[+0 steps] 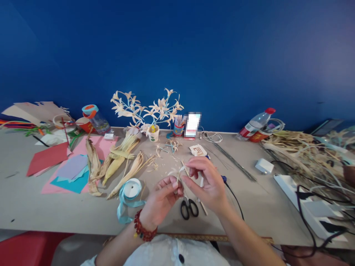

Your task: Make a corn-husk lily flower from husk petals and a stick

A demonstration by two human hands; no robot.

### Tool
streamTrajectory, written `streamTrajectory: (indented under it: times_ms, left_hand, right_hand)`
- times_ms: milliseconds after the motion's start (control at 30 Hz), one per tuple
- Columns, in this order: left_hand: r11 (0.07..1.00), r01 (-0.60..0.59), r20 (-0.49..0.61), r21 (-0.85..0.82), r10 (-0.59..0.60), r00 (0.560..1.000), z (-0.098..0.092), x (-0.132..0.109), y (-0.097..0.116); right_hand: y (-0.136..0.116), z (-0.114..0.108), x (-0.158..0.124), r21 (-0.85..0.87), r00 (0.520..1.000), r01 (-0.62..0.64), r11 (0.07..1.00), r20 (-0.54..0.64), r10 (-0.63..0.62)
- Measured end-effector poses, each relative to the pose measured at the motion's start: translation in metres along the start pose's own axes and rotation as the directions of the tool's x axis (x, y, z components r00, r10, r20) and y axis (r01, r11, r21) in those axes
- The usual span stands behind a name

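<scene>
In front of my chest, my left hand pinches the base of a small pale corn-husk flower between thumb and fingers. My right hand reaches in from the other side, its thumb and fingertips closed around a petal. Below the hands lie black-handled scissors, blades pointing away and partly hidden. A roll of light blue ribbon rests left of my left hand, its loose end trailing on the table. Beyond the hands are finished husk blossoms and pale scraps.
Dried corn husks and coloured paper lie to the left. Husk flowers stand in a white cup beside a pen holder and phone. Rightward are thin wires, a bottle, a power strip and cables.
</scene>
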State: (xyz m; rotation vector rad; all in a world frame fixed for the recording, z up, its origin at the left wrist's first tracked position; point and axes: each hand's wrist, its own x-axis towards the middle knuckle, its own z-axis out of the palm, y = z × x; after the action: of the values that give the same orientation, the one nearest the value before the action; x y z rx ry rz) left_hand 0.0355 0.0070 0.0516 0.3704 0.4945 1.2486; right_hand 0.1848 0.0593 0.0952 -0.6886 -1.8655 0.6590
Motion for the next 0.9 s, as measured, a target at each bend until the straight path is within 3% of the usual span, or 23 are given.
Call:
streamTrajectory:
  times_ms: [300, 500, 567, 733, 900]
  left_hand:
    - [0.997, -0.022, 0.015, 0.079, 0.021, 1.0, 0.0, -0.001, 0.0]
    - [0.945, -0.14, -0.015, 0.295, 0.151, 0.988, -0.002, -0.005, 0.001]
    - [0.913, -0.189, -0.01, 0.362, 0.207, 0.978, -0.002, -0.006, 0.001]
    - [0.825, -0.305, 0.045, 0.476, 0.323, 0.945, 0.0, -0.006, 0.003]
    - [0.806, -0.321, 0.082, 0.498, 0.325, 0.942, 0.001, -0.005, 0.003]
  right_hand:
    - [-0.004, -0.002, -0.003, -0.025, 1.0, -0.002, 1.0, 0.008, 0.002]
    - [-0.007, -0.01, -0.012, -0.115, 0.993, 0.103, 0.988, -0.051, -0.109]
    - [-0.004, -0.009, -0.018, -0.072, 0.992, 0.094, 0.993, -0.078, -0.099]
    - [0.001, 0.002, -0.029, 0.155, 0.997, -0.047, 0.987, -0.058, 0.056]
    - [0.001, 0.009, -0.031, 0.256, 0.994, -0.093, 0.962, -0.039, 0.106]
